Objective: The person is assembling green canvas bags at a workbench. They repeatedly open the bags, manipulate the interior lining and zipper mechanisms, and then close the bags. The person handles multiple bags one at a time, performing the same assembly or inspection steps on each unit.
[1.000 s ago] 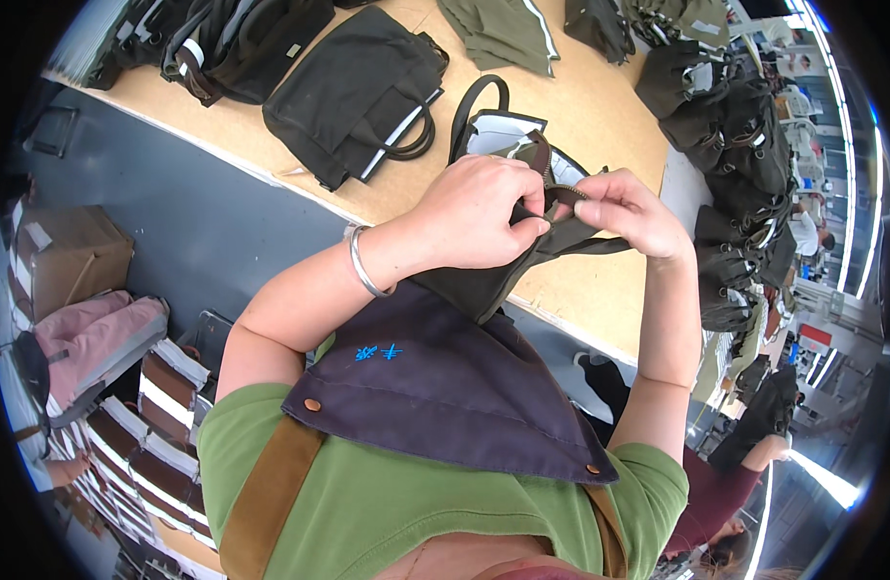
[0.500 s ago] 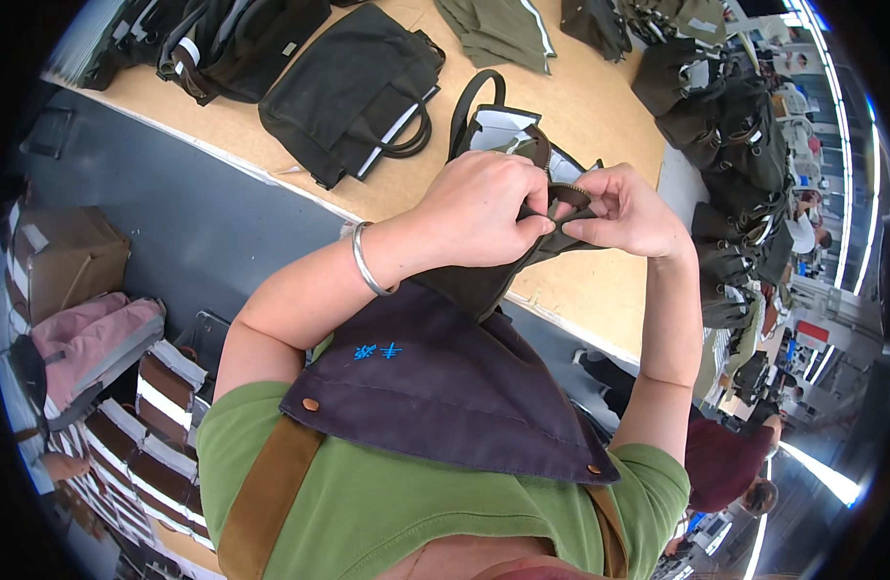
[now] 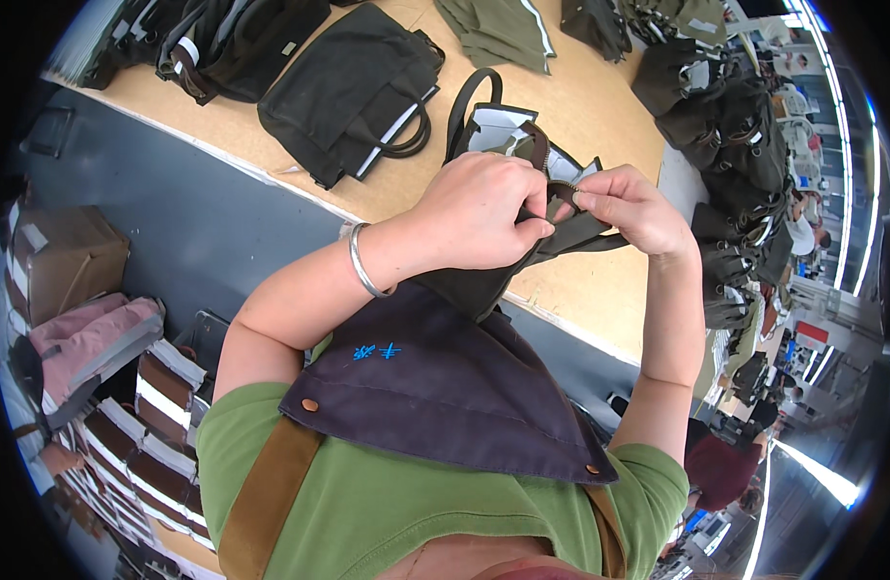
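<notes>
A dark handbag (image 3: 572,232) with a loop handle (image 3: 461,111) lies at the near edge of the table, its mouth gaping. White and grey material (image 3: 503,124) shows inside. A metal zipper (image 3: 567,185) on brown tape curves along the opening, between my hands. My left hand (image 3: 485,210) is closed on the bag's edge beside the zipper, its thumb pressed against the curled fingers. With thumb and fingertips, my right hand (image 3: 640,210) pinches the zipper edge at the right of the opening. The hands are a short way apart, and the left one hides part of the bag.
On the tan table (image 3: 580,121) another dark handbag (image 3: 343,92) lies flat, beyond my left forearm. Olive fabric pieces (image 3: 498,31) lie at the far side. Several dark bags (image 3: 725,145) line the right. Boxes (image 3: 72,256) and a pink bag (image 3: 92,343) stand at the lower left.
My right hand has shifted up slightly and away from the left thumb, to the zipper edge. More dark fabric shows between the hands. The left hand has hardly moved.
</notes>
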`<state>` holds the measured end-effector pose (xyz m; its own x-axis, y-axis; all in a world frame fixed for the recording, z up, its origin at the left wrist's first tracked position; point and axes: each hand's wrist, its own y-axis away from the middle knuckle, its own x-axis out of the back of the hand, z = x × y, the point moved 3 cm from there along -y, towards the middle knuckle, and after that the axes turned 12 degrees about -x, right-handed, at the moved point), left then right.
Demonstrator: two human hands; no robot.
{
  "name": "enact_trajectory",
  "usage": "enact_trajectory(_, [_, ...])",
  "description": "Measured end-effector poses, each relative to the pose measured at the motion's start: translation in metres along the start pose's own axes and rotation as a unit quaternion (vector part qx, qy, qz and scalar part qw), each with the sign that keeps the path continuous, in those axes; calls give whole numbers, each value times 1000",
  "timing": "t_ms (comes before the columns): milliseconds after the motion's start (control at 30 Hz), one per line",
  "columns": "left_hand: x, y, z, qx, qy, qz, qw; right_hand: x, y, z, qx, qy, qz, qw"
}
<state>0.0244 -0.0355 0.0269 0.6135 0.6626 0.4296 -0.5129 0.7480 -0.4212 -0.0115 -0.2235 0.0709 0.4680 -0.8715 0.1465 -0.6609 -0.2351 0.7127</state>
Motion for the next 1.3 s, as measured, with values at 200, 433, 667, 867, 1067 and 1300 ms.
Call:
enact_trajectory(200, [2,-1,2,23,-10,-12,1000,-5,3,0,16,-21,30,999])
enact_trajectory(433, [3,-1,0,3,-14,-21,1000,-14,5,4,18,-35,31,999])
enact_trajectory(667, [14,-3,-3,-6,35,-62,997,-17,8,-4,-7,-32,39,999])
enact_trajectory(867, [22,-4,-2,23,81,-89,993,-19,7,-2,-7,-39,35,999])
enact_trajectory(1067, [14,3,1,-37,58,-47,997,-24,6,-2,6,-31,39,999])
enact_trajectory(1300, [22,5,7,-129,-127,-4,983,-35,4,0,132,36,142,980])
